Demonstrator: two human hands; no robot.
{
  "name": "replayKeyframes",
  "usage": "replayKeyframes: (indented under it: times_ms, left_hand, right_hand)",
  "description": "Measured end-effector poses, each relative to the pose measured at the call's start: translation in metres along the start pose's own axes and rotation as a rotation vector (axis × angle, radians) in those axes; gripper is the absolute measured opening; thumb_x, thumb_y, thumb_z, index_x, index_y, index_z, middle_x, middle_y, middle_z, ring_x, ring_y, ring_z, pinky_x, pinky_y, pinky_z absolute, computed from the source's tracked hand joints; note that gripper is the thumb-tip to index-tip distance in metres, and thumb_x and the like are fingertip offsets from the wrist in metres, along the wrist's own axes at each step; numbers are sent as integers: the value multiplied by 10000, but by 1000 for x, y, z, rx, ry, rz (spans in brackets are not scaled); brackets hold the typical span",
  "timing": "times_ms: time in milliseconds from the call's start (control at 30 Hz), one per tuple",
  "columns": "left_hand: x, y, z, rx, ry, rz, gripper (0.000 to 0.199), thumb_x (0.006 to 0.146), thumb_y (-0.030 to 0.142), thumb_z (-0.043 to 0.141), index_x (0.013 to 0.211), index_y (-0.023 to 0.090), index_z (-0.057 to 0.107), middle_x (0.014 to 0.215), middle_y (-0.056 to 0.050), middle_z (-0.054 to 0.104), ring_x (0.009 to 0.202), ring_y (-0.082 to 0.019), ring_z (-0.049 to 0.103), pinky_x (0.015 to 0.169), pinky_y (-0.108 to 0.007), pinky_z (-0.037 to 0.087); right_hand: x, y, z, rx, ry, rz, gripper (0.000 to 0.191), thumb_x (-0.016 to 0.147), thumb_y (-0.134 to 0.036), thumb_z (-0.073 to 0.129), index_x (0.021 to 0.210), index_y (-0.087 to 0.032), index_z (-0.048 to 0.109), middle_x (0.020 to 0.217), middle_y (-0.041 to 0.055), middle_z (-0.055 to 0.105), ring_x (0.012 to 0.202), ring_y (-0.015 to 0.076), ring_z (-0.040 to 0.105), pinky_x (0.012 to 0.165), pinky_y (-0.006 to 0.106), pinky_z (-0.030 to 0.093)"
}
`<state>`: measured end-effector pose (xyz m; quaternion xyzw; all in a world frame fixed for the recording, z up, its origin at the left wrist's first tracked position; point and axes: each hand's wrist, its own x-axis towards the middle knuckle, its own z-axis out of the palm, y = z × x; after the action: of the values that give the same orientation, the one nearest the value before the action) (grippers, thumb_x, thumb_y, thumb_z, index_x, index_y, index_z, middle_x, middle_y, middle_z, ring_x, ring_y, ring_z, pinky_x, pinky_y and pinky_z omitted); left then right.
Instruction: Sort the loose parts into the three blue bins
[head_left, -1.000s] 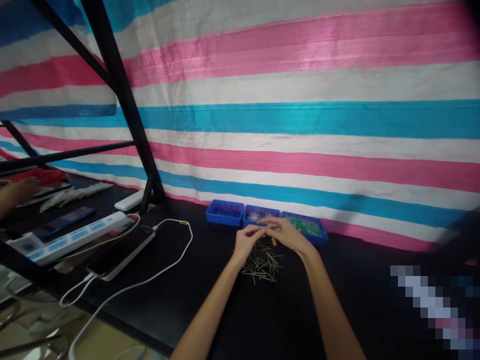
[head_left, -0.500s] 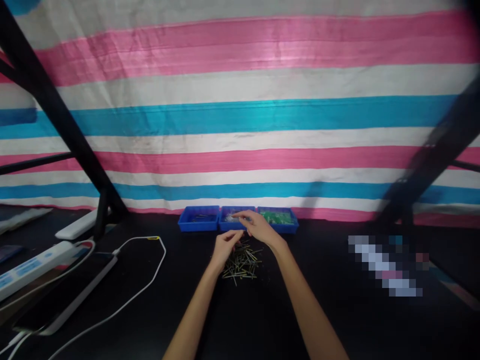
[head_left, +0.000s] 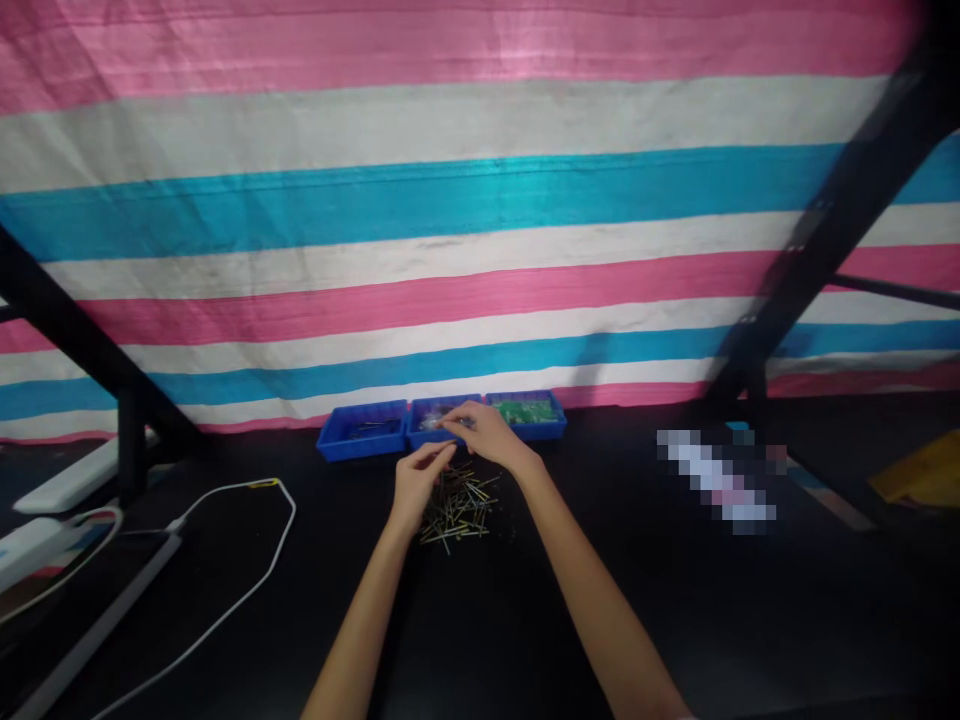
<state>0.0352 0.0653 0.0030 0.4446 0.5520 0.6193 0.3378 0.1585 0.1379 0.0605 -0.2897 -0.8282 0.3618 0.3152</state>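
A loose pile of thin, stick-like pieces (head_left: 461,508) lies on the black table (head_left: 480,620). At the pile's upper left, my left hand (head_left: 421,478) is closed in a pinch; whatever its fingertips hold is too small to make out. My right hand (head_left: 484,432) is over the front of the middle blue tray (head_left: 437,438), its thumb and fingers pinched together, and anything between them is too small to tell. That tray has small clear pieces in it. Dark thin pieces lie in the left blue tray (head_left: 362,447), green pieces in the right one (head_left: 538,432).
A white cable (head_left: 259,580) curves over the table's left side near a power strip (head_left: 34,545) and a long pale-edged device (head_left: 105,615). Black frame legs (head_left: 133,440) rise on both sides. Striped cloth (head_left: 450,210) hangs behind. Something yellow (head_left: 922,470) lies far right.
The camera view has turned a little right and tilted down. Both hands stay pinched near the middle tray, with little visible movement relative to the trays and pile.
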Motion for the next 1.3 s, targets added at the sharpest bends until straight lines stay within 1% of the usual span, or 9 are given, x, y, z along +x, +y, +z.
replayKeyframes:
  times_ms: [200, 333, 433, 533, 667, 833, 1033, 1233, 1300]
  left_hand:
    - [-2, -1, 6, 83, -31, 38, 271, 653, 363, 669, 822, 153, 693, 624, -7, 603, 528, -88, 479, 428, -181, 318]
    - [-3, -1, 8, 74, 40, 82, 219, 641, 361, 677, 701, 150, 680, 631, -3, 597, 524, -88, 479, 437, -192, 332]
    - [-3, 1, 6, 46, 100, 85, 230, 631, 368, 682, 705, 151, 683, 659, -7, 604, 521, -85, 478, 429, -194, 327]
    - [-2, 4, 3, -29, 167, 58, 284, 633, 390, 676, 784, 149, 689, 656, -4, 598, 493, -73, 451, 409, -193, 298]
    - [-1, 5, 0, -99, 225, 28, 271, 627, 395, 684, 720, 140, 673, 666, 1, 581, 465, -51, 408, 402, -189, 272]
    - [-3, 4, 2, -91, 158, 83, 239, 635, 373, 683, 685, 139, 672, 818, -34, 597, 526, -60, 456, 420, -190, 306]
    - [-2, 11, -3, -48, 194, 120, 260, 650, 389, 665, 712, 137, 665, 770, -36, 590, 499, -71, 478, 401, -187, 334]
    - [0, 14, -18, 46, 83, 157, 300, 668, 425, 644, 712, 132, 695, 753, -65, 623, 497, -93, 508, 359, -177, 302]
    - [5, 10, -27, 74, 171, 142, 332, 659, 437, 649, 774, 130, 701, 688, -57, 634, 442, -83, 478, 348, -178, 278]
  right_hand:
    - [-3, -3, -6, 97, -67, 34, 176, 830, -285, 508, 902, -187, 636, 900, 35, 658, 406, 27, 504, 476, 190, 435]
    - [-6, -6, -12, 142, -164, 96, 219, 778, -341, 562, 902, -178, 639, 890, 50, 669, 423, 53, 535, 398, 184, 409]
    - [-6, -6, -16, 137, -181, 131, 266, 763, -383, 564, 911, -180, 650, 872, 60, 675, 449, 72, 561, 343, 175, 376]
    - [-4, -3, -17, 105, -157, 153, 270, 737, -395, 586, 863, -173, 672, 812, 63, 678, 481, 95, 584, 345, 176, 395]
    - [-5, 0, -13, 70, -218, 175, 234, 703, -371, 623, 787, -163, 691, 696, 58, 666, 523, 127, 610, 367, 184, 426]
    - [-6, -2, -6, 96, -368, 154, 148, 700, -293, 620, 739, -172, 694, 675, 46, 662, 546, 125, 611, 404, 188, 452]
    - [-3, -2, -13, 68, -225, 153, 229, 709, -347, 607, 793, -150, 686, 677, 65, 662, 552, 140, 611, 378, 182, 427]
    - [-1, -11, -7, 131, -120, 106, 255, 743, -382, 565, 840, -159, 642, 726, 66, 657, 567, 139, 611, 367, 177, 433]
    - [-1, -9, -3, 122, -107, 109, 257, 743, -364, 563, 895, -167, 626, 833, 72, 657, 571, 136, 615, 348, 174, 431]
